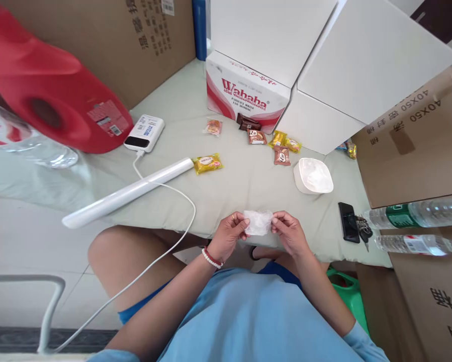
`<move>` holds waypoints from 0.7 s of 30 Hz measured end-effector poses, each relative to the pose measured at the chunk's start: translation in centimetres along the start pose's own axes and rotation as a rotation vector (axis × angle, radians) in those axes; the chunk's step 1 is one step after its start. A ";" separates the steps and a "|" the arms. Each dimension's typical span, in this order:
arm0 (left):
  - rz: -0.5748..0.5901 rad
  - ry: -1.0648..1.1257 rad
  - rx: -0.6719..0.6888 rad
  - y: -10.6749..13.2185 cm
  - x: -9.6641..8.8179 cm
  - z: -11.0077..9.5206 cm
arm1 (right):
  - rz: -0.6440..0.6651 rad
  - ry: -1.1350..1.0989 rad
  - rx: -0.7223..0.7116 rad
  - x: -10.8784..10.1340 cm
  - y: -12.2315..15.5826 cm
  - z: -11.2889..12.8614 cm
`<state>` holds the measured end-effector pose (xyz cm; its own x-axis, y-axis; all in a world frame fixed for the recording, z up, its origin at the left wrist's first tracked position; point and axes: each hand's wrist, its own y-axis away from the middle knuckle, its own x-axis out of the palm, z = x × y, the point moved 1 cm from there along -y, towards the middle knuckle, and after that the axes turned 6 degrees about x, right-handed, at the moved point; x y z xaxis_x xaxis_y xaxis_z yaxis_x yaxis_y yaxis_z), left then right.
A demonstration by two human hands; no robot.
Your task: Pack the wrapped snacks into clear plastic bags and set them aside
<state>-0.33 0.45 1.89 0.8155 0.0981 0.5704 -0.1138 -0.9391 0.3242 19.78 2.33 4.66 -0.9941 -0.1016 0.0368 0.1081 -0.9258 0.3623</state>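
Observation:
My left hand and my right hand both pinch a small crumpled clear plastic bag, one at each side, just above the near edge of the pale green cloth-covered table. A bead bracelet sits on my left wrist. Beyond the bag stands a white bowl. Several wrapped snacks lie farther back: a yellow one next to a white roll, and brown and yellow ones near the Wahaha box.
A white power bank with a cable lies at the left by a red object. A black phone with keys and two water bottles sit at the right. Cardboard boxes surround the table.

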 end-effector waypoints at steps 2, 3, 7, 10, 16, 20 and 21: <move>-0.015 -0.032 0.026 0.2 -0.3 -0.2 | 0.019 -0.065 0.043 0.1 -0.2 0.1; -0.025 -0.061 0.052 0.3 -0.4 -0.3 | 0.020 -0.084 0.045 0.3 -0.2 0.1; -0.027 -0.214 0.144 0.6 -0.5 -0.4 | 0.043 0.051 -0.061 1.3 -0.1 0.2; -0.015 -0.217 0.158 0.5 -0.7 -0.6 | 0.072 0.249 -0.116 1.4 -0.3 0.4; -0.072 -0.077 0.161 -0.1 -1.2 -1.0 | -0.091 -0.004 -0.072 -1.7 -0.5 0.5; -0.047 -0.155 0.244 -0.2 -1.0 -1.0 | -0.104 0.106 -0.099 -3.2 0.0 0.6; -0.024 -0.222 0.289 -0.1 -0.8 -1.1 | -0.116 0.174 -0.140 -3.2 0.2 0.7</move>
<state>-1.55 0.86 2.19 0.9228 0.0775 0.3774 0.0464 -0.9948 0.0909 22.99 2.75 5.29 -0.9858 -0.0420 -0.1628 0.0049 -0.9750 0.2220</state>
